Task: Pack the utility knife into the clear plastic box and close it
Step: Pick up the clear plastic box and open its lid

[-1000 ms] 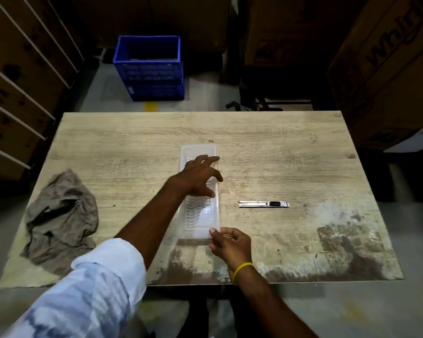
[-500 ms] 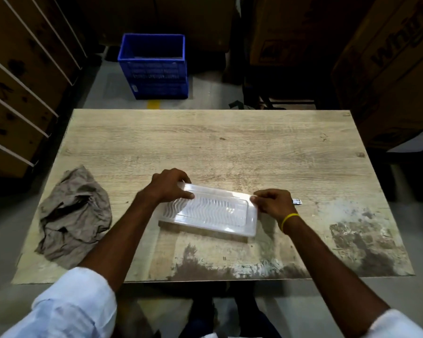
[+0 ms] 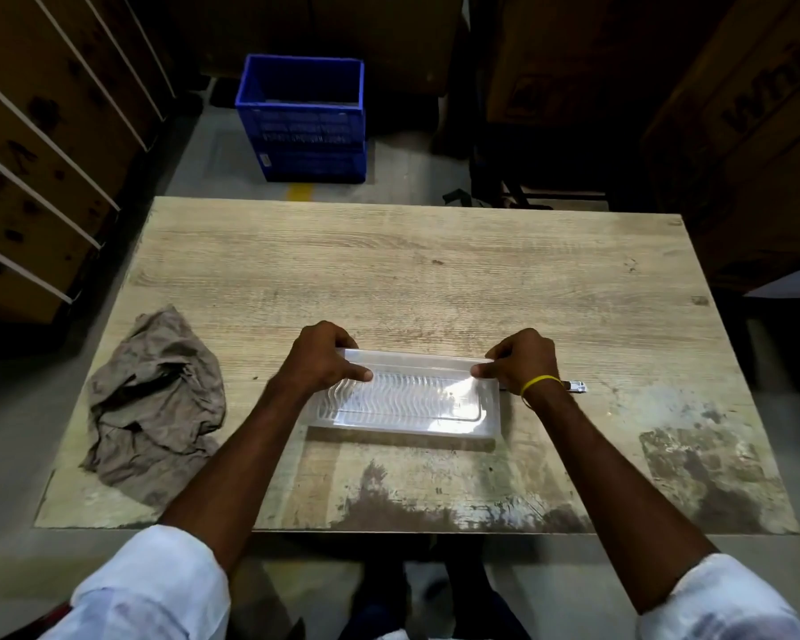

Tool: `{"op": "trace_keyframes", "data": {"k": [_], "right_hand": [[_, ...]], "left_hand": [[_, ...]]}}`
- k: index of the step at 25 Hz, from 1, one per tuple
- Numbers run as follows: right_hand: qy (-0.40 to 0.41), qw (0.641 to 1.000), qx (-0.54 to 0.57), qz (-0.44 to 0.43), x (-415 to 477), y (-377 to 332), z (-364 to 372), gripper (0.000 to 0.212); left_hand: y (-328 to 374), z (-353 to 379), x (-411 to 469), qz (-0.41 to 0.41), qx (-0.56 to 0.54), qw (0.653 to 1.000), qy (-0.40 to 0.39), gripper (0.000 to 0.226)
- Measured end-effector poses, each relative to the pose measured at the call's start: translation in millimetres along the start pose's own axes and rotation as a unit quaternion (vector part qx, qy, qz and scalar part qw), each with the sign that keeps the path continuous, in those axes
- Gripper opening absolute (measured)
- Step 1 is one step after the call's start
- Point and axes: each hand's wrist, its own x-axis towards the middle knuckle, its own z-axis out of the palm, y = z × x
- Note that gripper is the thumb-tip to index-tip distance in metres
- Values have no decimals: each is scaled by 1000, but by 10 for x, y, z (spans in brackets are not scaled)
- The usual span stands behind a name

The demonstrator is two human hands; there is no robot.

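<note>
Clear plastic box (image 3: 405,399) now turned lengthwise across frame centre vs 1 s ago. Left hand (image 3: 320,360) & right hand (image 3: 520,360) each pinch its far corners, prob. to pry the lid. Utility knife (image 3: 576,386) not packed yet: on the table (image 3: 389,270) just right of box, mostly hidden behind right wrist.

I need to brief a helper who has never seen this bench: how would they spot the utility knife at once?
Start at the wooden table and find the clear plastic box held at both ends. Just beyond its right end, behind the right hand, a tip of the utility knife shows: slim, silvery, flat on the wood.
</note>
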Motion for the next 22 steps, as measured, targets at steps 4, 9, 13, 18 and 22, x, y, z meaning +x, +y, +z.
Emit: {"op": "trace_keyframes", "data": {"k": [4, 9, 13, 18, 22], "right_hand": [[28, 999, -34, -21, -42, 12, 71, 36], [53, 997, 43, -21, -192, 150, 100, 49], [23, 959, 237, 152, -603, 515, 241, 46], [19, 872, 430, 232, -938, 638, 419, 43], [56, 895, 375, 235, -940, 524, 430, 40]], "left_hand": [[31, 5, -13, -2, 3, 1000, 5, 55], [35, -8, -8, -10, -1, 1000, 0, 54], [22, 9, -36, -16, -11, 1000, 3, 53], [38, 43, -14, -21, -18, 1000, 1, 60], [18, 31, -7, -21, -21, 1000, 7, 61]]}}
